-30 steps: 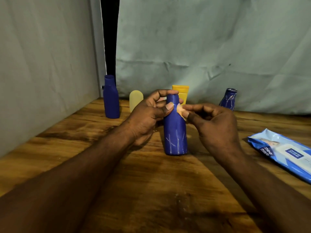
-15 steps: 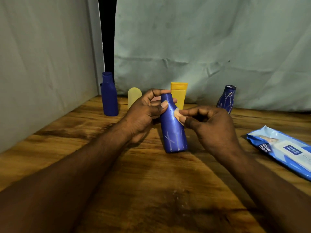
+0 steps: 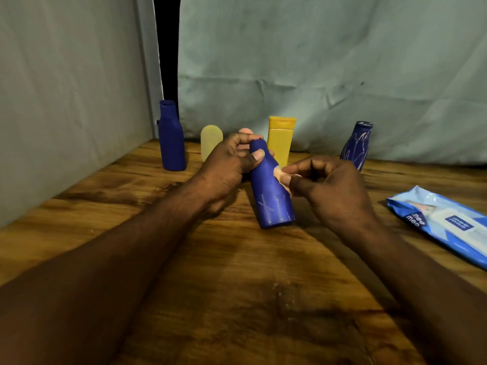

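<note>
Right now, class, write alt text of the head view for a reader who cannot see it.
Left hand grips the neck of a tilted blue bottle on a wooden table; right hand pinches a pale patch on its shoulder. Behind: taller blue bottle, pale yellow cap, yellow bottle, scratched blue bottle; mee mee pack at right.

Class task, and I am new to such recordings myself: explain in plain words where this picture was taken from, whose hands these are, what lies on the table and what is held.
No machine here: a person wears one wide-angle camera on the head, looking down at their own two hands. The left hand grips the neck of a tilted blue bottle. The right hand pinches a small pale piece against its side; what it is cannot be told. On the wooden table behind stand a second blue bottle, a pale yellow rounded piece, a yellow container and a scratched blue bottle. A wipes pack lies at the right.
</note>
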